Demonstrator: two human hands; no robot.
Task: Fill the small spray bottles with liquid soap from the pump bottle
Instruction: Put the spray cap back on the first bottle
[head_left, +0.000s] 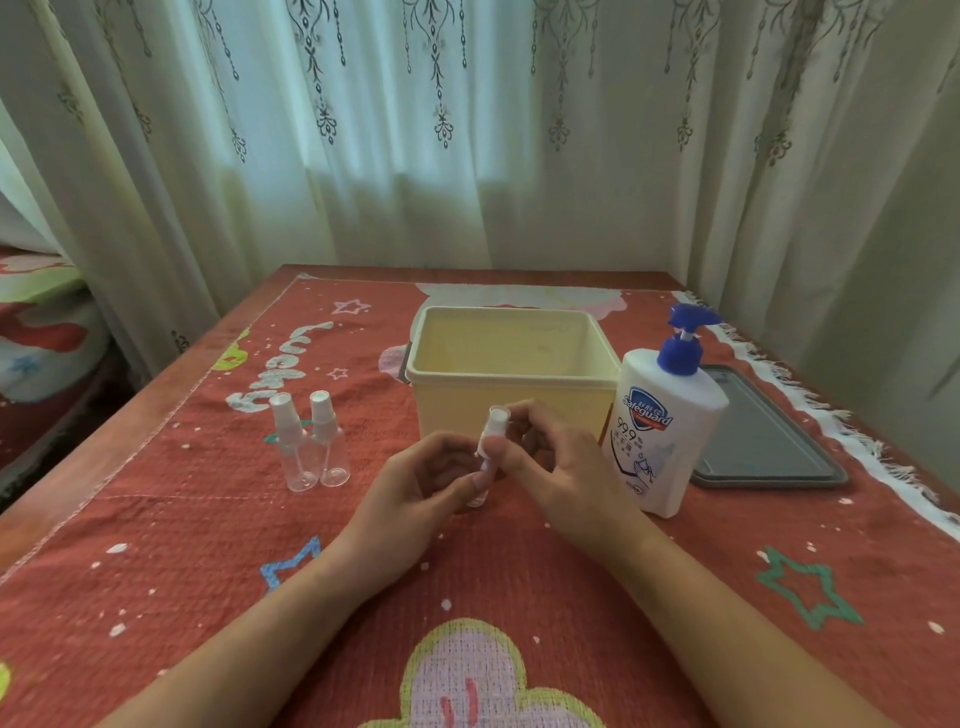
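One small clear plastic spray bottle with a white cap (498, 418), mostly hidden in a two-handed grip

From where I stand, the person's hands meet over the middle of the table. The left hand (415, 493) has its fingers and thumb curled round the bottle's lower body. The right hand (556, 462) pinches the neck just under the cap. Only the cap and a sliver of the base show between the fingers. I cannot tell whether there is any liquid inside, or whether the base touches the cloth.

At ten o'clock from the hands, two more clear capped spray bottles (311, 441) stand upright, side by side and touching. They look empty, though the plastic is hard to read against the pattern.

At three o'clock, just beside the right hand, stands the white liquid soap bottle with a blue pump head (660, 431). The right hand covers part of its lower label.

At twelve o'clock sits an open cream plastic tub (431, 371). Its front wall hides the floor inside.

Beyond the soap bottle, also at three o'clock, lies a flat dark grey tray (763, 431), its near left corner hidden behind the soap bottle.

All of this rests on a red woven cloth with stars and flowers (208, 519), which the frame cuts off at six o'clock along with both forearms.
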